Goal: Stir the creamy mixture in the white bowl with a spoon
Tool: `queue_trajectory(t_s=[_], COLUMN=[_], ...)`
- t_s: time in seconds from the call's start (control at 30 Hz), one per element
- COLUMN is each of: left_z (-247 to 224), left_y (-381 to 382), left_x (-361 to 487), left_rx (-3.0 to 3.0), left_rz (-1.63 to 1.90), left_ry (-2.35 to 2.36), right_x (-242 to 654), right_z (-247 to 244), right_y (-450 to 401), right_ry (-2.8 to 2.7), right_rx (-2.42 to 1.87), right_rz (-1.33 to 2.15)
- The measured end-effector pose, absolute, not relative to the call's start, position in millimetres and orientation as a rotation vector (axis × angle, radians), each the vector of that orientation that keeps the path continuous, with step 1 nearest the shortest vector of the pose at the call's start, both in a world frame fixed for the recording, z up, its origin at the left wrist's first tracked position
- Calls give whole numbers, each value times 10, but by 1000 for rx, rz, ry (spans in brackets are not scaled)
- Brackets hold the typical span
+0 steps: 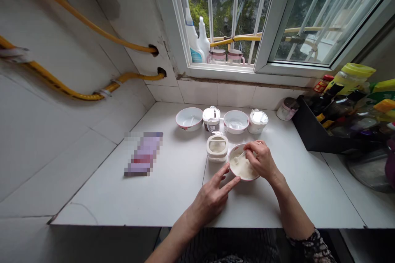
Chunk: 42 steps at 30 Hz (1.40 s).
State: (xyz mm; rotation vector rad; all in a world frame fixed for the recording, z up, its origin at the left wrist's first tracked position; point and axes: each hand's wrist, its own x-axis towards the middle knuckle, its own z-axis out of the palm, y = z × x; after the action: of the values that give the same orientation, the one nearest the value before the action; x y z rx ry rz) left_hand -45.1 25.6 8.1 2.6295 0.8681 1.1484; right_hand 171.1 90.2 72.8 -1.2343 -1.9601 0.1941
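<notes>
With bent fingers of the right hand, grips a small pale spoon, closed tight round its handle. With the left hand, grips nothing: has long fingers spread open, and touches the near left side of the round bowl with two tips.

Is smooth and shiny, that round bowl, white inside with bits of pink. Holds soft, cream-coloured powder, a bit bumpy on top. Sits a little below and right of the middle of the frame, right under the right fingers and just beside the left ones. Between right fingers and powder, the spoon, flat end down; cannot tell how deep.

Just left of the round bowl, a hard white jar, square with soft corners, with cream-coloured stuff inside. Behind, across the middle of the frame, in a row: a wide bowl, a square jar with dark stuff, a smaller bowl, a lidded jar.

Far right, a straight-sided black box full of bottles. Under all this, a flat white counter. Upper left, bendy yellow pipes on shiny tiles.
</notes>
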Motion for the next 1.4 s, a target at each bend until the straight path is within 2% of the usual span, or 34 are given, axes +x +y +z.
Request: queue_trajectory(t_s=[0.33,0.73,0.9,1.13,1.23,1.4], left_z=[91,105,87,90,92,78], left_y=[255,258,256,256,255,257], left_x=[-444,-443,-449,-439,-443,-452], left_rx=[2627,2634,2623,2607,2610,2633], left_rz=[1141,1154,1136,1173,1145,1149], left_ry=[868,850,867,855,871,868], right_x=[1748,1743,1524,1350,1380,1618], right_z=[838,881,878,855,887,954], right_y=[890,939,904,880,873,845], right_ry=[-1436,-1115,-1239,-2026,-2020,-1706], right_rx=[-1426,-1316,-1212,-881,-860,-1028], right_rz=[735,955,772,30,-20,90])
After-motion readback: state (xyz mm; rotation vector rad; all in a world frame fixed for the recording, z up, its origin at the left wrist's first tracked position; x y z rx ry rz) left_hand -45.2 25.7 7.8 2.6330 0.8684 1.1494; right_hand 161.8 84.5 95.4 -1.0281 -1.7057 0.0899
